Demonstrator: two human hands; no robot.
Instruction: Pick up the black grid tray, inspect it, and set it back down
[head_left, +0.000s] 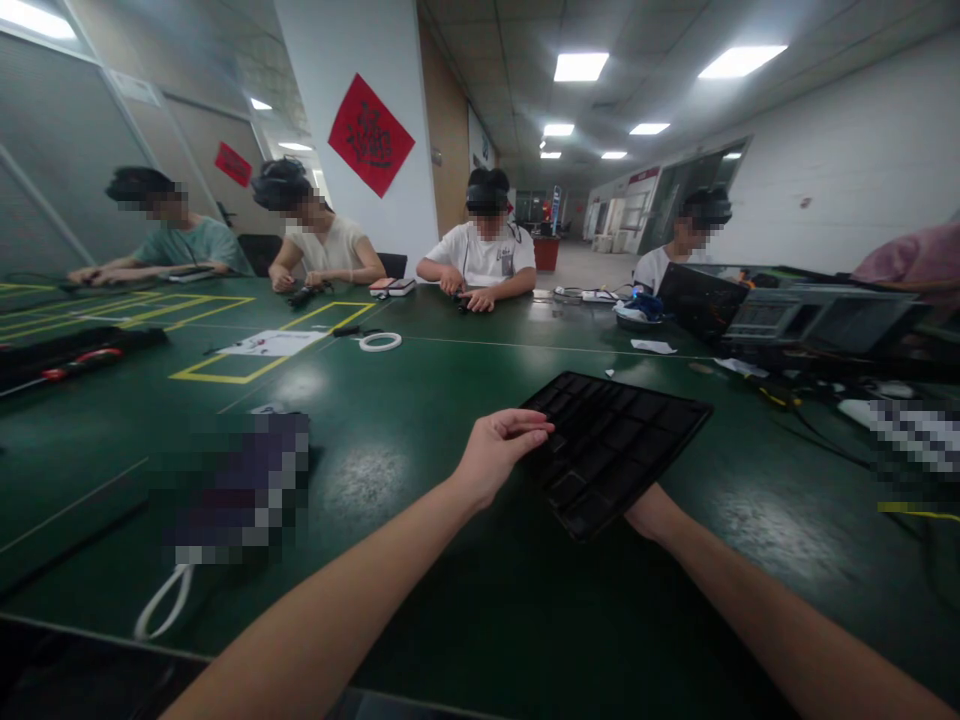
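Observation:
A black tray [615, 440] divided into several compartments is held tilted above the green table in front of me. My right hand [648, 514] supports it from behind and below; its fingers are hidden by the tray. At the tray's left edge is my left hand [504, 446], thumb and fingers closed together in a pinch. Whether a small thing or the tray's rim lies between those fingertips, I cannot tell. The compartments look dark, and their contents are hard to make out.
On the green table [420, 400] a blurred-out phone-like object [244, 480] with a white strap [163, 603] lies left. Farther off are a white ring [380, 342] and a paper sheet [271, 343]. Electronics casings [817, 318] and cables stand right. Several people sit around the table.

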